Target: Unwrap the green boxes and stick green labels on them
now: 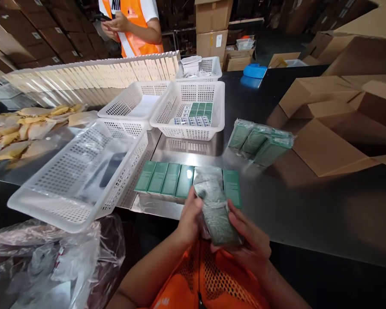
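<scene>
Close to my body, a green box in clear, crinkled plastic wrap point(221, 221) is held between both hands and tilts away from me. My left hand point(189, 219) is closed on its left side, and my right hand point(252, 236) grips the right side. Just beyond them, a row of flat green boxes point(172, 178) lies on the metal tabletop, with one more green box point(232, 184) at its right end. Part of the row is hidden behind the wrapped box. Farther right sits a plastic-wrapped bundle of green boxes point(260, 142).
White baskets point(188, 132) stand behind the row; a long basket point(54, 214) is at left. Yellowish packets point(28, 128) lie farther left. Open cartons point(328, 133) line the right. A plastic bag point(67, 266) hangs low left. Across the table stands a person in an orange vest point(137, 21).
</scene>
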Tool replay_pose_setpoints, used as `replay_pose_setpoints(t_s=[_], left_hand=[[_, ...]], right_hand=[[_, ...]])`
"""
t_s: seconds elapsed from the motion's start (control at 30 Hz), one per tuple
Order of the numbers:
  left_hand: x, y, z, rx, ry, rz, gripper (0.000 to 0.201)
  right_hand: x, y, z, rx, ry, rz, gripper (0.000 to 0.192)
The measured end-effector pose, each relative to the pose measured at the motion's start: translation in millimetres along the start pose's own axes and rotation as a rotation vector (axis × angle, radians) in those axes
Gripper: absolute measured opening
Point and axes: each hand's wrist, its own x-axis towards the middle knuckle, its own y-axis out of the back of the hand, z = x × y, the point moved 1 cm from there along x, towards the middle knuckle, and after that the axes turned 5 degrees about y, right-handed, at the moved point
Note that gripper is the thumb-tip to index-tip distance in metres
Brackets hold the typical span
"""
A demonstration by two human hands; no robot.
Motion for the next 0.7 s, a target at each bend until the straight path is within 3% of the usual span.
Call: replay_pose_setpoints(t_s=[0.1,0.23,0.37,0.43,0.57,0.7], left_hand=[[6,-3.6,12,0.038,-0.104,0.005,0.06],[-6,-7.3,0,0.12,-0.022,-0.025,0.066],[-23,-1.3,-16,0.212,-0.073,0.067,0.066],[-28,1.3,-20,0.236,-0.062,0.096,0.063],[-36,1.1,-27,0.297,-0.049,-0.065,0.053],[-31,2.3,-28,0.198,0.011,-0.182,0.049]], right_hand=[[7,-4,1,0.088,-0.008,0.033,0.064],[8,-9,3,0.046,-0.114,0.179,0.082],[0,-4,6,-0.03,-0.043,-0.028,0.069],[-3,1,6,-0.035,-0.031,0.004,0.059],[-6,5,7,-0.092,-0.097,0.247,0.052],[-18,4,7,-0.033,-0.083,0.267,0.042]])
